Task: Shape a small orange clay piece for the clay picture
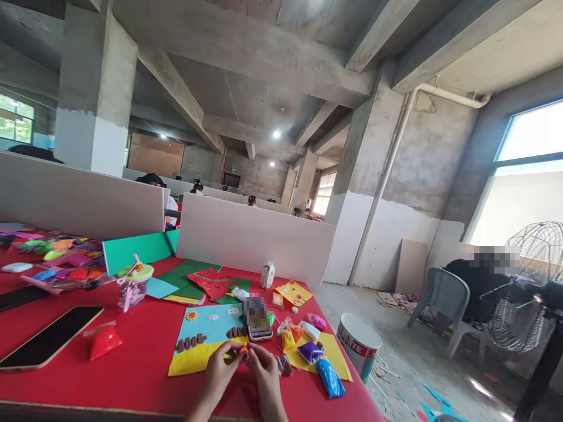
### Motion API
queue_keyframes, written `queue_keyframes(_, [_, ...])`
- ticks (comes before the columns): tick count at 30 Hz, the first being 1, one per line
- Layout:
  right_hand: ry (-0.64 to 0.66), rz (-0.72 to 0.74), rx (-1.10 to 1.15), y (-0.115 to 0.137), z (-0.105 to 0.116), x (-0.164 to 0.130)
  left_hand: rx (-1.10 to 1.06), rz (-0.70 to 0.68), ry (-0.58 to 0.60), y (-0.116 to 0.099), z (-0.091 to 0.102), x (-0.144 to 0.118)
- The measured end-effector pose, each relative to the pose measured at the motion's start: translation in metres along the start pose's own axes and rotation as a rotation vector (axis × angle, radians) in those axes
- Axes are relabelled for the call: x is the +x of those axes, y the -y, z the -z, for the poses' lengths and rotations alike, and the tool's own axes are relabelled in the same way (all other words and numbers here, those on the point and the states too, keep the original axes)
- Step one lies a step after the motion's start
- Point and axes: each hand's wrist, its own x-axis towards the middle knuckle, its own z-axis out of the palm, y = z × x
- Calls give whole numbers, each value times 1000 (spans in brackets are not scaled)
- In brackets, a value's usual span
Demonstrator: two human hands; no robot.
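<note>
My left hand (219,370) and my right hand (265,370) meet fingertip to fingertip over the red table's near side. They pinch a small orange piece (243,350) with dark blue on it, which looks like modelling clay. A bit of yellow-green shows at my left fingertips. Just behind the hands lies a picture sheet (215,321), light blue above and yellow below, with a small sun, white clouds and brown lumpy shapes. My left wrist passes over its lower right edge. A phone (260,336) leans upright behind my fingers, its screen blurred.
Clay packets, including a blue one (329,378) and a purple one (309,351), lie right on a yellow sheet (341,351). A red packet (105,341), a dark phone (50,337) and a lidded cup (134,287) are left. A milk carton (267,275) stands behind; a bucket (359,340) stands beside the table.
</note>
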Motion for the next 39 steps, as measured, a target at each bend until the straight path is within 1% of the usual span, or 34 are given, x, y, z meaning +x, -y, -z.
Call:
queue_keyframes(3, [10,8,8,1,-2,1,-9,56,26,-2,3,1])
queue_keyframes(6, [-17,28,-22,-1,-2,4,-34,58,40,-4,4,1])
queue_keyframes(8, [-43,50,-39,-3,0,5,-85,78,9,-5,4,2])
queue_keyframes(12, [-110,79,-10,-5,4,6,-243,199,-72,-8,7,3])
queue_keyframes(13, [-128,90,-4,-5,4,6,-280,222,-62,-9,8,3])
queue_keyframes(15, [-160,113,-5,-6,3,7,-332,242,24,-10,9,2])
queue_keyframes(17, [-164,120,-24,-6,1,6,-339,224,133,-11,8,1])
queue_keyframes(19, [-131,106,-55,-4,-1,4,-310,181,169,-12,6,-1])
queue_keyframes(21, [-79,80,-88,-3,-2,1,-262,135,145,-12,5,-2])
queue_keyframes(23, [-36,50,-104,-1,-2,-3,-221,118,133,-11,4,-2])
queue_keyframes(25, [-22,18,-89,-1,-1,-4,-203,134,135,-11,4,-1])
queue_keyframes(28, [-37,-18,-51,-3,1,-4,-211,194,122,-13,4,0])
queue_keyframes(33, [17,-35,-21,-6,4,2,-221,236,136,-17,4,1])
queue_keyframes(35, [-29,-34,-1,-7,4,4,-232,244,115,-16,5,1])
queue_keyframes(39, [-172,-19,16,-5,5,4,-257,250,43,-11,8,0])
